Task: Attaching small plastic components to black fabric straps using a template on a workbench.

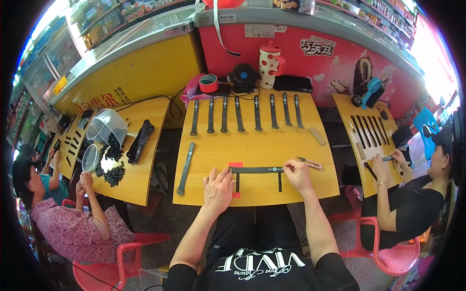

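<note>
A black strap [257,170] with a small pale mark lies crosswise on the wooden table, near its front edge. My left hand [218,189] lies by its left end, fingers stretched out and fingertips touching it beside a red tape patch [236,165]. At the other end my right hand [297,175] pinches the strap between thumb and fingers. Two short black strips [280,182] run toward me below the strap, the left one ending at another red patch. Just beyond my right hand is a small cutter-like tool [310,163] with a pale handle.
Several black straps [224,115] stand in a row at the table's far side; another strap [185,169] lies at left. A grey-brown block [318,136] sits at right. Behind are a tape roll [208,83], a fan [243,76] and a dotted tumbler [269,65]. People work at both side tables.
</note>
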A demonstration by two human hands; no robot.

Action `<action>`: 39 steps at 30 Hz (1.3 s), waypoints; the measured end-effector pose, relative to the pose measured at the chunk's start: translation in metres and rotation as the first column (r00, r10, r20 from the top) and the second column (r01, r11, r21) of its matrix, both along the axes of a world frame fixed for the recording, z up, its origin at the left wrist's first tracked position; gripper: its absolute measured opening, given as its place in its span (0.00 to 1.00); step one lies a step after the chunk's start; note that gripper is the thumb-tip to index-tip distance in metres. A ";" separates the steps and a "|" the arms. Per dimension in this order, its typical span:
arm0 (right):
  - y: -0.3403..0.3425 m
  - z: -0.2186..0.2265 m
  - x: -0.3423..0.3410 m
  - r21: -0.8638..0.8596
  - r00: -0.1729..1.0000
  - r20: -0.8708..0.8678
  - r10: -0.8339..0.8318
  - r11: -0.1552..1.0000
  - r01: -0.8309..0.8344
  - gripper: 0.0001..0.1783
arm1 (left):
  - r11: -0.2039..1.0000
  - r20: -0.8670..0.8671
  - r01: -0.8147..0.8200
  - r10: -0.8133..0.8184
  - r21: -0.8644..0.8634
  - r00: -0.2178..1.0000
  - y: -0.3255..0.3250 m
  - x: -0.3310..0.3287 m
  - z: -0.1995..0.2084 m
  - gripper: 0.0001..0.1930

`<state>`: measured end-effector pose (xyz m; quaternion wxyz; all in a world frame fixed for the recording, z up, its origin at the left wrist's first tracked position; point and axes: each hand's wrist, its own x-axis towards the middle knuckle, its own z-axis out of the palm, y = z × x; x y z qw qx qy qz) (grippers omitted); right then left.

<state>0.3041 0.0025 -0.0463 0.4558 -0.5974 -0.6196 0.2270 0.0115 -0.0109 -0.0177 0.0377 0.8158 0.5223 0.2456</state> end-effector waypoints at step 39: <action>-0.113 0.087 -0.106 -0.023 0.210 -0.966 0.151 0.760 -0.650 0.15 | 0.745 0.696 0.434 0.056 -0.506 0.716 -0.092 -0.045 0.086 0.03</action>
